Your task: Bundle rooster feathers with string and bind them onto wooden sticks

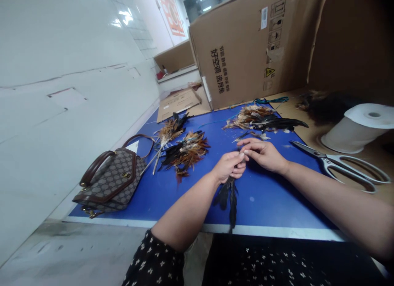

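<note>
My left hand (230, 167) is closed around the top of a small bunch of black feathers (229, 195), whose dark tips hang down toward the table's front edge. Thumb and forefinger of my right hand (261, 154) meet at the left fingertips, pinching at the top of the bunch; what lies between them is too small to make out. Beyond my hands is a loose heap of brown, cream and black feathers (252, 117). On the left lie two bundles of brown and black feathers, the nearer bundle (189, 148) and the farther bundle (170, 130) with pale sticks.
A patterned handbag (112, 183) stands at the left of the blue tabletop (264, 204). Large scissors (341, 163) lie at the right, beside a white spool (353, 130) and dark feathers (329, 105). A big cardboard box (243, 44) rises behind, with flat cardboard (178, 104) near it.
</note>
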Motion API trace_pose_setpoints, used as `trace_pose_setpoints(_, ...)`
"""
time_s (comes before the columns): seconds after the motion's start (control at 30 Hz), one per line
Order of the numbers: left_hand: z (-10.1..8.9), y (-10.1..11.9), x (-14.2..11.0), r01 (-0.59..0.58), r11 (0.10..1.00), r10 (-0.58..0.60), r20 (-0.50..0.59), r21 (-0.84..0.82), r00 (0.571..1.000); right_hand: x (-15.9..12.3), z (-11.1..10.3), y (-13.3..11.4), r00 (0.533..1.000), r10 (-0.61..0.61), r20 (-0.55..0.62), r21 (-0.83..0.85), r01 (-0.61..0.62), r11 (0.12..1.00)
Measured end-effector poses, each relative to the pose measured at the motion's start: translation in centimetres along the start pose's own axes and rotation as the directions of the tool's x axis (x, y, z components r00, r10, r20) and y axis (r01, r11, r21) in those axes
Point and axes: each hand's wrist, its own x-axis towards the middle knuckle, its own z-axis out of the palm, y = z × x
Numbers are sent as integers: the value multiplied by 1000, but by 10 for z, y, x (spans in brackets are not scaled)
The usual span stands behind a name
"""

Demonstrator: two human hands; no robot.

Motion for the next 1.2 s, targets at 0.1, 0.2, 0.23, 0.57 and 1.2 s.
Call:
trace_pose_setpoints(0.1,-1,-2,2,-32,999,32,-42,6,999,-1,3,3,999,-13,-43,-30,12,999)
trace_pose_setpoints(0.2,-3,-2,3,-75,997,74,-68,-9,995,-4,8,6,994,-32,-106,-66,25,997)
trace_pose_setpoints(0.23,-3,-2,4,-92,996,91,-76,-14,993,-5,10,6,992,-35,-122,-82,25,996)
trace_pose_setpoints(0.57,-6,-7,6,-129,991,125,-110,-33,986,-10,16,8,988,-145,-45,-185,134,974)
trace_pose_setpoints(1.2,-1,-14,13,-237,970,222,-205,-53,953,36,-27,25,992,31,-125,-493,-89,865)
